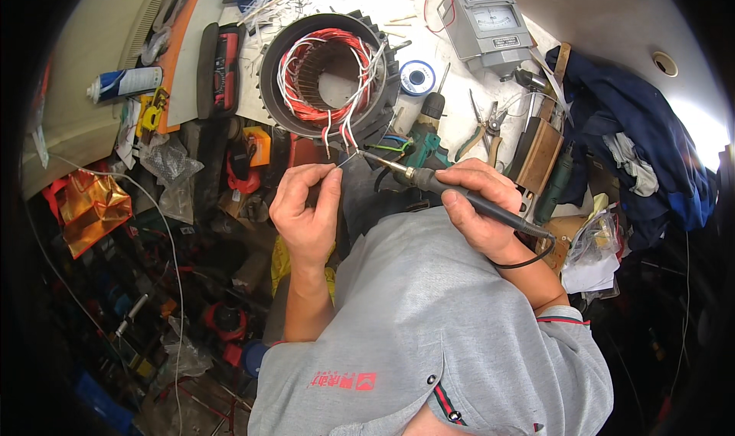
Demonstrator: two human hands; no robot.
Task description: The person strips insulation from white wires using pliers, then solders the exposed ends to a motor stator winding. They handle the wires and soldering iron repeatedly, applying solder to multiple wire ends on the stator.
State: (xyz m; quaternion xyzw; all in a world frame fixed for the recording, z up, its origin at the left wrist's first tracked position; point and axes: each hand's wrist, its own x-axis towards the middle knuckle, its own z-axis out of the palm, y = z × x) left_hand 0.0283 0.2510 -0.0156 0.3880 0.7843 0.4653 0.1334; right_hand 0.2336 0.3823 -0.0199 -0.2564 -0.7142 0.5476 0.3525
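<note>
Head view, looking down over my grey shirt at the bench edge. Right hand [478,206] is closed around the black handle of a soldering iron [452,191], pen-style, tip pointing left toward the wire ends. Left hand [306,206] pinches a thin wire lead [346,159] between thumb and forefinger, right where the iron tip meets it.

The lead comes down from the motor stator [325,76], a heavy ribbed ring with red copper windings and white sleeved leads, sitting on the white bench [612,15] just beyond my hands.

Handling, as I judge it: the lead is light, springy and thin, easy to kink; best pinched a little back from the bare end, which will heat. The iron is light and rigid; hold only the black grip, its metal shank is hot. The stator looks too heavy to shift one-handed, and its enamelled windings scratch easily.

Hard to make out: the joint itself is tiny, and I cannot tell whether solder is present. My fingertips hide the wire's held part. The iron's cord [528,261] loops under my wrist. An analogue meter [490,22], pliers [478,133] and a spray can [126,82] lie about; the floor clutter on my left is dim.
</note>
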